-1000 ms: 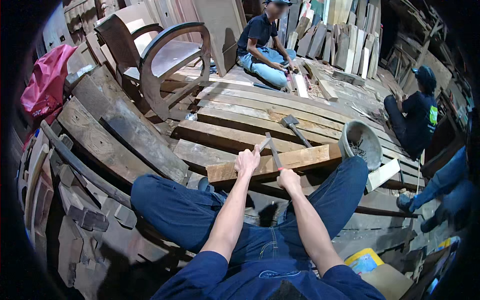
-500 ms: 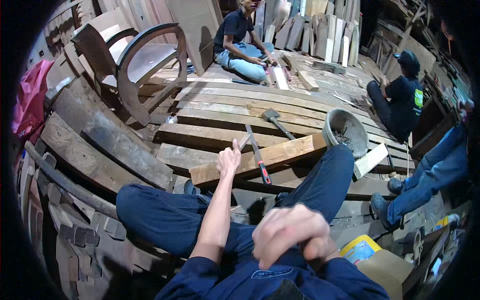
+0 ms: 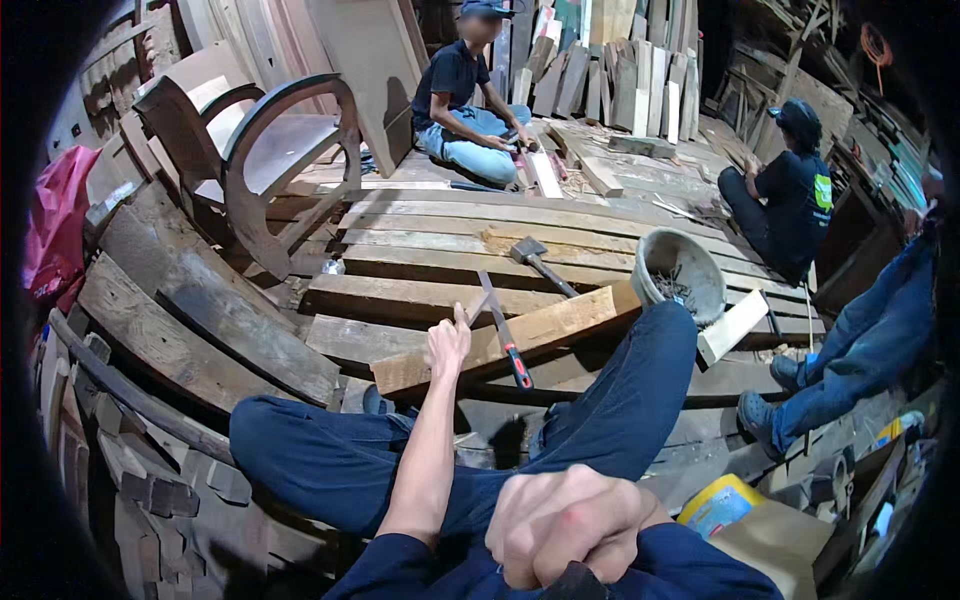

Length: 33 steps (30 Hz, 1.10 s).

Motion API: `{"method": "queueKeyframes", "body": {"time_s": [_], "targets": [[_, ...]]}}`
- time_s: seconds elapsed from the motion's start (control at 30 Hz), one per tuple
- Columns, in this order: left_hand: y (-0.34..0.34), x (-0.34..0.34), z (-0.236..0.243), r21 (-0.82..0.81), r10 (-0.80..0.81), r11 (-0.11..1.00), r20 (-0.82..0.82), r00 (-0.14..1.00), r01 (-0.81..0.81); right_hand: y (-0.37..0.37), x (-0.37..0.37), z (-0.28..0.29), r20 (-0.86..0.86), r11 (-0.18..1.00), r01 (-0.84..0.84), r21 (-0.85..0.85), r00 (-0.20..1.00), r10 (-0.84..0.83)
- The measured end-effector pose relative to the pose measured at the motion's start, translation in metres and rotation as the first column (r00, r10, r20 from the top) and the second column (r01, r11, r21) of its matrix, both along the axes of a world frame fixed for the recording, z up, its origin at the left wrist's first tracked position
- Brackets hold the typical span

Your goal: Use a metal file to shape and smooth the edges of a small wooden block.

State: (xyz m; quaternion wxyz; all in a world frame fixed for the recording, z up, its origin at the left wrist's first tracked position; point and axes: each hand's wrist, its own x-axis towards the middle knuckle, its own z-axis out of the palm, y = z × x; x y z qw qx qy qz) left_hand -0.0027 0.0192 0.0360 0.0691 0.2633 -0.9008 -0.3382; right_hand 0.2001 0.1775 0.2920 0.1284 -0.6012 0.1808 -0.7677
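Observation:
My left hand [image 3: 448,345] is closed, its thumb pointing up, above the near end of a thick wooden beam [image 3: 545,328]. A narrow flat metal blade [image 3: 479,309] projects from it; the held end is hidden by the fingers. Just right of that hand, a long flat metal tool with a red and black handle [image 3: 515,360] leans across the beam. Close to the camera, my right hand [image 3: 570,525] is curled in a fist in front of my chest. Whatever it may hold is hidden.
A mallet [image 3: 535,260] lies on the slatted planks [image 3: 420,235], left of a bucket of nails [image 3: 690,270]. A pale wood block [image 3: 733,327] is beside the bucket. A wooden armchair [image 3: 255,170] stands far left. Two people sit beyond; another person's legs [image 3: 850,350] are at right.
The right hand has moved slightly left and down, its fingers now more tightly curled. My left hand keeps its grip on the blade. The whole view has shifted a little.

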Motion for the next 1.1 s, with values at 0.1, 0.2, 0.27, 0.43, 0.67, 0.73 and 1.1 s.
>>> {"method": "queueKeyframes", "body": {"time_s": [0.1, 0.2, 0.27, 0.43, 0.67, 0.73, 1.1], "targets": [[-0.001, 0.001, -0.003, -0.011, -0.003, 1.0, -0.021, 1.0, 0.003, -0.002, 0.007, 0.001, 0.05, 0.998, 0.053, 0.016, 0.997, -0.054], [0.0, 0.002, -0.003, 0.03, 0.009, 1.0, -0.028, 1.0, -0.008, -0.003, 0.009, -0.009, 0.06, 0.999, 0.035, -0.021, 0.998, -0.033], [0.0, -0.001, -0.003, 0.026, 0.002, 1.0, -0.028, 1.0, -0.001, -0.003, 0.011, -0.01, 0.084, 0.998, 0.051, -0.021, 0.995, -0.049], [-0.003, 0.0, 0.001, 0.038, -0.008, 0.999, 0.008, 1.0, 0.008, -0.006, 0.014, -0.01, 0.145, 0.999, 0.025, -0.045, 0.989, -0.018], [0.0, -0.001, 0.003, 0.012, -0.007, 1.0, 0.041, 0.999, 0.007, -0.003, 0.019, -0.019, 0.198, 0.999, 0.046, -0.025, 0.979, -0.04], [0.0, -0.001, 0.001, 0.009, -0.009, 1.0, 0.042, 0.999, 0.008, 0.001, 0.009, -0.021, 0.137, 0.999, -0.018, 0.04, 0.99, 0.012], [0.0, 0.002, 0.0, 0.027, 0.0, 1.0, 0.037, 0.999, -0.001, 0.072, -0.082, -0.117, 0.863, 0.842, -0.207, 0.498, 0.215, -0.457]]}}
